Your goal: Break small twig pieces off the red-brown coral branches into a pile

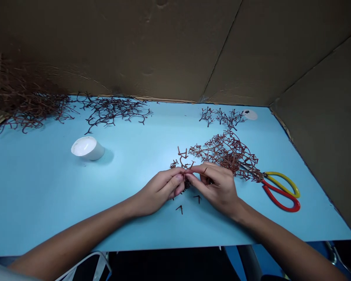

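My left hand (159,189) and my right hand (216,187) meet above the light blue board (46,195), fingertips close together. Between them they pinch a small dark brown sprig (187,182), mostly hidden by my fingers. Just behind my right hand lies a large tangled cluster of reddish-brown wiry branches (225,152). Two small cut sprigs (179,209) (197,198) lie on the board just below my hands. To the right of my right hand, red-and-yellow-handled scissors (280,191) lie with their blades under the cluster's edge.
A white cup (87,148) lies tilted on its side at the left. Dark wiry branches (114,111) and a brown heap (26,97) lie along the far left edge. Small sprigs (222,117) and a white disc (250,114) sit far right. Cardboard walls (134,47) surround the board.
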A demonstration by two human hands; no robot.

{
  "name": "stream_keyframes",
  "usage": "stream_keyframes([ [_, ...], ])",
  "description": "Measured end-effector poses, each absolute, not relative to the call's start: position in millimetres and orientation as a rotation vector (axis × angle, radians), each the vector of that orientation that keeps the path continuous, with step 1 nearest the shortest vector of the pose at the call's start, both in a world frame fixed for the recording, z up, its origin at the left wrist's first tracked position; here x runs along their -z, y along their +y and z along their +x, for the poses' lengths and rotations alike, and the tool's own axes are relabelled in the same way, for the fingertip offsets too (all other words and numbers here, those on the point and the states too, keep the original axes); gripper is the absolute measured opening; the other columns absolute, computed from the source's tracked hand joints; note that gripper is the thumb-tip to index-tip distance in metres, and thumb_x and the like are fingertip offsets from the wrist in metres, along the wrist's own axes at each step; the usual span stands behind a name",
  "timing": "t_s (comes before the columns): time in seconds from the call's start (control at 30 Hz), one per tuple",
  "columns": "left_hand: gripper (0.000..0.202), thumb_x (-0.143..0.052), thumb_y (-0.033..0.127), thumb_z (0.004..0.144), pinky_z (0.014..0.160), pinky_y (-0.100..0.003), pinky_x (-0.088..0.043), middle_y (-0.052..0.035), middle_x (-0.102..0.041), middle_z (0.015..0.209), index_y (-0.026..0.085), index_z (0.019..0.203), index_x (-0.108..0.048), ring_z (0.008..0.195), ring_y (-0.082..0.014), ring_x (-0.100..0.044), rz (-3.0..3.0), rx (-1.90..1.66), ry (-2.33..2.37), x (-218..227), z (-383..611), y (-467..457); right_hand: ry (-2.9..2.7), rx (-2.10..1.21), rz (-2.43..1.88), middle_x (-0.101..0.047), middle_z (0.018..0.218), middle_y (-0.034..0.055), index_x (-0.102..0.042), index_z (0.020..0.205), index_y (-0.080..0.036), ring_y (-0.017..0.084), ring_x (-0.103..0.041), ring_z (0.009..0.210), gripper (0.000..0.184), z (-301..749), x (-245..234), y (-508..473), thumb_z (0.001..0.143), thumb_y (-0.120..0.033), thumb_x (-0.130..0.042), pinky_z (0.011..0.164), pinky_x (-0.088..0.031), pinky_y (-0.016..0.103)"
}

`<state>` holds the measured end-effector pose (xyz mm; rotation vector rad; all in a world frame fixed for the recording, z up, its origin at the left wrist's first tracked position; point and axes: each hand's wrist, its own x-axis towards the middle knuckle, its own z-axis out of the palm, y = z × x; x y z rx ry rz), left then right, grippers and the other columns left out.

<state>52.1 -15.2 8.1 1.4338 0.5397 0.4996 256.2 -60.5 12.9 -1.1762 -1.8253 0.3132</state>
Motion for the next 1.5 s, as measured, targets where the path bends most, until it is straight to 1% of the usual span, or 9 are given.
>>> stream_keyframes([
  [0.13, 0.028, -0.052, 0.031, 0.108, 0.060, -0.024, -0.044, -0.0015, -0.064, 0.089, 0.018, 0.130, -0.062, 0.067, -0.0109, -0.052, 1.596, -0.578, 0.562, -5.9, 49.7, -14.4, -1.768, -0.369, -1.270, -0.051, 0.059, -0.0079, -0.073, 0.101, -0.018, 0.010, -0.046, 0.050, 0.005, 260.9, -13.1, -60.9, 0.100, -0.018, -0.068, 0.049, -0.038, 0.024],
  [0.33, 0.044, -0.070, 0.035, 0.101, 0.072, -0.031, -0.056, -0.0069, -0.068, 0.108, 0.018, 0.140, -0.059, 0.074, -0.0135, -0.059, 2.125, -0.841, 0.596, -1.7, 45.8, -15.8, -1.764, -0.441, -1.316, -0.049, 0.062, -0.0082, -0.068, 0.102, -0.021, 0.010, -0.044, 0.051, 0.005, 266.2, -10.8, -62.9, 0.103, -0.021, -0.063, 0.052, -0.037, 0.025],
  [0.43, 0.038, -0.069, 0.038, 0.104, 0.077, -0.032, -0.058, -0.0092, -0.070, 0.109, 0.015, 0.133, -0.061, 0.083, -0.0168, -0.066, 2.247, -0.942, 0.625, 3.1, 46.7, -15.4, -1.831, -0.472, -1.304, -0.050, 0.064, -0.0076, -0.068, 0.104, -0.021, 0.010, -0.045, 0.052, 0.007, 264.1, -10.2, -64.3, 0.104, -0.022, -0.061, 0.054, -0.038, 0.025],
  [0.6, 0.014, -0.059, 0.024, 0.110, 0.084, -0.030, -0.059, -0.0079, -0.074, 0.103, 0.016, 0.114, -0.070, 0.094, -0.0168, -0.071, 2.223, -1.038, 0.568, 9.5, 50.2, -12.5, -1.845, -0.725, -1.303, -0.050, 0.063, -0.0074, -0.065, 0.102, -0.021, 0.010, -0.042, 0.052, 0.010, 260.5, -12.1, -66.7, 0.105, -0.026, -0.058, 0.054, -0.036, 0.026],
  [0.77, 0.022, -0.051, 0.019, 0.112, 0.077, -0.027, -0.058, -0.0048, -0.072, 0.089, 0.016, 0.101, -0.070, 0.082, -0.0144, -0.068, 2.109, -0.963, 0.501, 4.9, 51.2, -12.6, -1.628, -1.141, -1.317, -0.055, 0.068, -0.0044, -0.065, 0.099, -0.020, 0.012, -0.045, 0.059, 0.021, 259.5, -16.2, -66.3, 0.106, -0.039, -0.059, 0.055, -0.037, 0.025],
  [0.87, 0.027, -0.047, 0.019, 0.113, 0.074, -0.027, -0.056, -0.0036, -0.070, 0.084, 0.016, 0.098, -0.069, 0.076, -0.0137, -0.065, 2.066, -0.875, 0.529, 2.9, 50.4, -13.4, -1.559, -1.204, -1.317, -0.051, 0.067, -0.0052, -0.065, 0.099, -0.020, 0.012, -0.044, 0.059, 0.022, 261.8, -21.6, -63.3, 0.104, -0.041, -0.061, 0.055, -0.036, 0.025],
  [1.03, 0.028, -0.046, 0.021, 0.113, 0.078, -0.029, -0.056, -0.0054, -0.072, 0.091, 0.017, 0.100, -0.071, 0.082, -0.0146, -0.068, 2.045, -0.828, 0.572, 3.9, 49.0, -13.2, -1.568, -1.054, -1.493, -0.043, 0.062, -0.0093, -0.062, 0.108, -0.020, 0.011, -0.041, 0.055, 0.020, 282.9, -35.5, -70.4, 0.101, -0.039, -0.064, 0.053, -0.034, 0.025],
  [1.3, 0.023, -0.052, 0.020, 0.112, 0.095, -0.035, -0.060, -0.0117, -0.076, 0.119, 0.018, 0.107, -0.075, 0.111, -0.0193, -0.074, 2.176, -0.939, 0.525, 12.2, 42.8, -12.8, -1.948, -0.860, -1.974, -0.071, 0.077, 0.0010, -0.069, 0.095, -0.021, 0.017, -0.064, 0.067, 0.023, 321.0, -36.2, -107.8, 0.103, -0.042, -0.064, 0.060, -0.041, 0.028],
  [1.5, 0.025, -0.052, 0.021, 0.112, 0.098, -0.036, -0.061, -0.0131, -0.073, 0.131, 0.018, 0.112, -0.076, 0.115, -0.0200, -0.074, 2.260, -0.924, 0.498, 16.9, 41.0, -11.4, -2.160, 0.064, -2.146, -0.079, 0.108, 0.0147, -0.072, 0.112, -0.016, 0.033, -0.071, 0.096, 0.035, 319.6, -16.4, -121.6, 0.099, -0.048, -0.070, 0.073, -0.047, 0.038],
])
